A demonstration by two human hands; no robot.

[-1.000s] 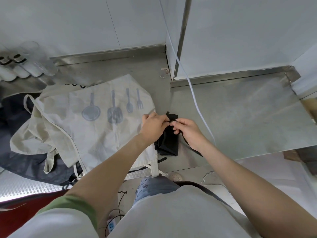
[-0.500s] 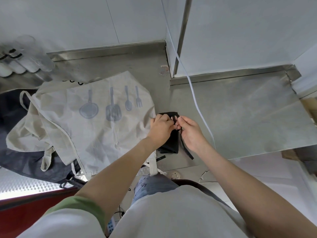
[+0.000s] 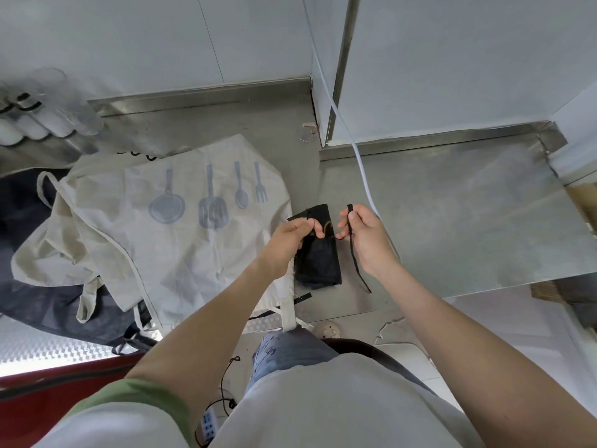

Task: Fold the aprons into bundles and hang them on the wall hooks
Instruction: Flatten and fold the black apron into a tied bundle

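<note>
Holding black bundle, left hand, right hand pinching strap

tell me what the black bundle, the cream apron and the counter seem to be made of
Black bundle: likely woven cloth, matte; it folds softly and creases.
Black strap in the right hand: fabric tape, hanging limp.
Cream apron: probably cotton or canvas, matte; wrinkles, bound edges, printed utensils.
Counter: apparently stainless steel, brushed; grey sheen with blurred reflections.
</note>
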